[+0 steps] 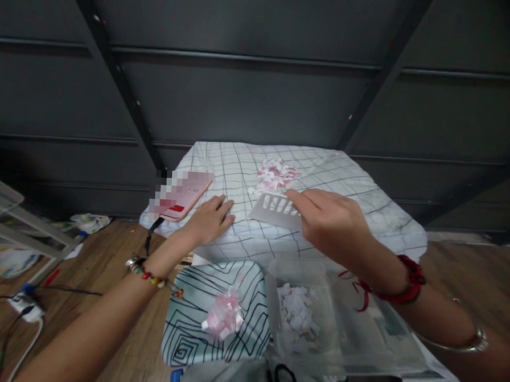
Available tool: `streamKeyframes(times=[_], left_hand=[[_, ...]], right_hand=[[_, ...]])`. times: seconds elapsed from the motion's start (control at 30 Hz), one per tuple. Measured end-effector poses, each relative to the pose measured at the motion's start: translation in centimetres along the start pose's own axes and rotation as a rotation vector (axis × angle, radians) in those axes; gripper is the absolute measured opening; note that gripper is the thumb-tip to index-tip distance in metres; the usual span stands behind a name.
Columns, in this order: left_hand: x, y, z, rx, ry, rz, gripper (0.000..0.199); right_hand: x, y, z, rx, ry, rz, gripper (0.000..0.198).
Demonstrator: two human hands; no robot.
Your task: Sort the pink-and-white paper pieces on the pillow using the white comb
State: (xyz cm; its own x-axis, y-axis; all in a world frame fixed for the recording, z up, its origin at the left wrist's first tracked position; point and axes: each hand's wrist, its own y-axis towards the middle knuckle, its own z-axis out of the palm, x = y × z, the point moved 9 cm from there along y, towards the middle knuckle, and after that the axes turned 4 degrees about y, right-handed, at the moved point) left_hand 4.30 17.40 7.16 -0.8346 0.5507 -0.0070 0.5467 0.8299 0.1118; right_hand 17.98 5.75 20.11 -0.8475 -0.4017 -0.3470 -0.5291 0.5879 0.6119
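My right hand (332, 221) is closed on the right end of a white slotted plastic scraper (274, 217), which stands tilted on the table. Just beyond its upper edge lies a heap of pink and white paper bits (275, 174). My left hand (211, 218) rests flat on the checked tablecloth (244, 242), fingers spread, holding nothing. A pink-edged phone (188, 196) lies close by on its left, partly blurred out.
Nearer me, a clear plastic box (301, 324) holds white paper bits. Beside it, a patterned cushion (179, 324) carries a pink and white pile (225, 315). A larger clear bin (371, 334) stands at right. Dark panels (242, 99) rise behind the table. A power strip (26, 307) lies at left.
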Motion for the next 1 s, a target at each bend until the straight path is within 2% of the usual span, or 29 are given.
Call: streamKeyframes(times=[0.17, 0.3, 0.43, 0.6, 0.8, 1.0], left_hand=[[-0.6, 1.8, -1.4, -0.048, 0.017, 0.035, 0.035], [-1.4, 3.5, -2.5, -0.117, 0.028, 0.046, 0.041], [-1.1, 4.7, -1.6, -0.11, -0.021, 0.002, 0.05], [-0.5, 5.0, -0.1, -0.092, -0.037, -0.005, 0.052], [-0.4, 5.0, -0.1, -0.088, -0.036, -0.017, 0.051], [-0.6, 4.9, -0.2, -0.089, -0.031, -0.009, 0.051]], right_hand=[[-5.0, 0.3, 3.0, 0.073, -0.032, 0.148, 0.034], [-7.1, 0.4, 5.2, 0.112, -0.025, 0.177, 0.035], [-6.8, 0.2, 6.0, 0.09, 0.014, 0.116, 0.037], [-6.1, 0.1, 5.6, 0.08, 0.033, 0.059, 0.036], [-6.0, 0.4, 5.1, 0.045, 0.048, 0.067, 0.036], [-4.5, 0.3, 4.9, 0.059, 0.101, -0.024, 0.036]])
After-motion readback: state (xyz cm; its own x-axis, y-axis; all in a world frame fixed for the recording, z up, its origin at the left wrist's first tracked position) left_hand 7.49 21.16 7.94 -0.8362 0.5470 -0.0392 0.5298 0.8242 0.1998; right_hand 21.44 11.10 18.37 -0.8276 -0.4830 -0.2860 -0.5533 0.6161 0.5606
